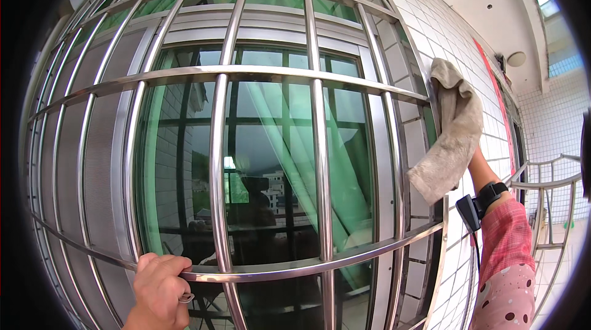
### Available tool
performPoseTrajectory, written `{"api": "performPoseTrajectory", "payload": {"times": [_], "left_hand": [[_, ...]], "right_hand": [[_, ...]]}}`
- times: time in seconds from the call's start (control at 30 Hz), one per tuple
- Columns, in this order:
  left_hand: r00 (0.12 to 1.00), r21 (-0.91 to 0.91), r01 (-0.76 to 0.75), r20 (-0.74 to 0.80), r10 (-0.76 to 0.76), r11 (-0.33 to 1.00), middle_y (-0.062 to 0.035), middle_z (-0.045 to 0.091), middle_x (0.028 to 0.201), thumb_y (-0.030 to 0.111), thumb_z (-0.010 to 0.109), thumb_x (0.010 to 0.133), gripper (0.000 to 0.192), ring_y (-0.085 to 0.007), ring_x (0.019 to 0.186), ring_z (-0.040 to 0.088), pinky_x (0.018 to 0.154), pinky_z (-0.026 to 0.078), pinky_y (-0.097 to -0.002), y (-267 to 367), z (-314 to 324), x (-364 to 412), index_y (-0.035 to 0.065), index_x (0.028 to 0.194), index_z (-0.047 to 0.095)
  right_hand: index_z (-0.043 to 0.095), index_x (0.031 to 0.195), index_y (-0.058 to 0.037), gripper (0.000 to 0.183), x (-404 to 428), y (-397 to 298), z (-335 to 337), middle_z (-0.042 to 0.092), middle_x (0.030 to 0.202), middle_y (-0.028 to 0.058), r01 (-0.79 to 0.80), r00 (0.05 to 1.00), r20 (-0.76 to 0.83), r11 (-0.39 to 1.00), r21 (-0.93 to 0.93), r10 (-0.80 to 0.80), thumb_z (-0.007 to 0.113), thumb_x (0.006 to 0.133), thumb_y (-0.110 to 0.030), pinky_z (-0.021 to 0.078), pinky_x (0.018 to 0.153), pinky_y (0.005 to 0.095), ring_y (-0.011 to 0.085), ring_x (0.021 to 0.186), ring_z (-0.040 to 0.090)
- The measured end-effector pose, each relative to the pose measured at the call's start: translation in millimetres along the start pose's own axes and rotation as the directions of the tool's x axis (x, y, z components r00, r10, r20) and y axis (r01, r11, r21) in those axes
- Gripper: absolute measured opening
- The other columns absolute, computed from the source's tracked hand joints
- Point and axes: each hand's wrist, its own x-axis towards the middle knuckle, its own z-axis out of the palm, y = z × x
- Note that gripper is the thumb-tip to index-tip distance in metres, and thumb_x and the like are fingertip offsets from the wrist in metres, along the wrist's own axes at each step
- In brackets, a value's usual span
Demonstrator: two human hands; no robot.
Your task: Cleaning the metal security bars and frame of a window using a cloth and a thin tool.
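Observation:
A stainless-steel window grille fills the view before me, its upright bars crossed by horizontal rails. My left hand is closed around the lower rail, near an upright bar at the lower left. A ring shows on one of its fingers. At the upper right, a greyish-beige cloth hangs over my right hand, hiding its fingers; only the wrist and forearm show. The cloth is up against the grille's right edge post and drapes down beside the tiled wall.
Behind the bars is a sliding glass window with green curtains and reflections. A mesh screen covers its left part. White wall tiles run along the right. Farther right stands a metal railing. A black device with a cable is strapped to my right wrist.

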Motion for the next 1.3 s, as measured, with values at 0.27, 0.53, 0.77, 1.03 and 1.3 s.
{"api": "performPoseTrajectory", "payload": {"times": [0.27, 0.53, 0.77, 1.03, 1.3], "left_hand": [[0.996, -0.03, 0.052, 0.069, -0.05, 0.998, -0.0152, 0.06, 0.088, -0.008, 0.051, 0.052, 0.027, -0.0296, 0.074, 0.059, 0.064, 0.041, -0.0378, -3, -6, -6, 0.006, 0.073, 0.043], [0.998, -0.079, 0.052, 0.021, -0.051, 0.996, -0.0147, 0.061, 0.091, -0.008, 0.056, 0.058, 0.024, -0.0304, 0.079, 0.06, 0.07, 0.041, -0.0384, -5, -8, -11, 0.0053, 0.075, 0.045], [0.99, -0.094, 0.141, -0.007, -0.142, 0.986, -0.0112, 0.061, 0.086, -0.009, 0.054, 0.062, 0.02, -0.0274, 0.079, 0.06, 0.07, 0.041, -0.0367, -1, -12, -14, 0.0047, 0.076, 0.05], [0.991, -0.172, 0.135, -0.003, -0.137, 0.976, -0.0068, 0.06, 0.086, -0.008, 0.053, 0.065, 0.022, -0.0251, 0.083, 0.058, 0.071, 0.04, -0.0364, -2, -6, -12, 0.0073, 0.081, 0.055], [0.985, -0.196, 0.173, 0.034, -0.17, 0.965, -0.0062, 0.059, 0.087, -0.006, 0.053, 0.066, 0.02, -0.0247, 0.086, 0.057, 0.073, 0.039, -0.0373, -2, -4, -13, 0.009, 0.078, 0.057]], "right_hand": [[0.06, 0.101, -0.0054, 0.032, -35, -128, -3, 0.064, 0.089, 0.0152, 0.211, 0.949, 0.307, 0.856, -0.472, -0.065, 0.058, 0.078, -0.027, 0.0481, 0.071, 0.0409, 0.032, 0.082, 0.062], [0.06, 0.101, -0.0034, 0.032, -64, -250, -22, 0.064, 0.088, 0.0154, 0.354, 0.905, 0.383, 0.824, -0.443, -0.183, 0.057, 0.079, -0.026, 0.0479, 0.07, 0.0407, 0.0326, 0.081, 0.061], [0.059, 0.101, -0.002, 0.032, -89, -264, -36, 0.064, 0.087, 0.0156, 0.302, 0.913, 0.379, 0.877, -0.373, -0.153, 0.056, 0.079, -0.025, 0.0478, 0.07, 0.0405, 0.033, 0.08, 0.061], [0.059, 0.107, -0.0116, 0.028, -109, -246, -16, 0.062, 0.091, 0.0182, 0.127, 0.966, 0.235, 0.991, -0.048, -0.112, 0.044, 0.085, -0.017, 0.0461, 0.075, 0.0388, 0.0335, 0.085, 0.06], [0.054, 0.115, -0.0034, 0.039, -135, -258, 33, 0.055, 0.108, 0.0261, 0.018, 0.984, 0.171, 0.983, 0.185, -0.05, 0.035, 0.09, -0.027, 0.0382, 0.09, 0.0371, 0.0362, 0.104, 0.052]]}}
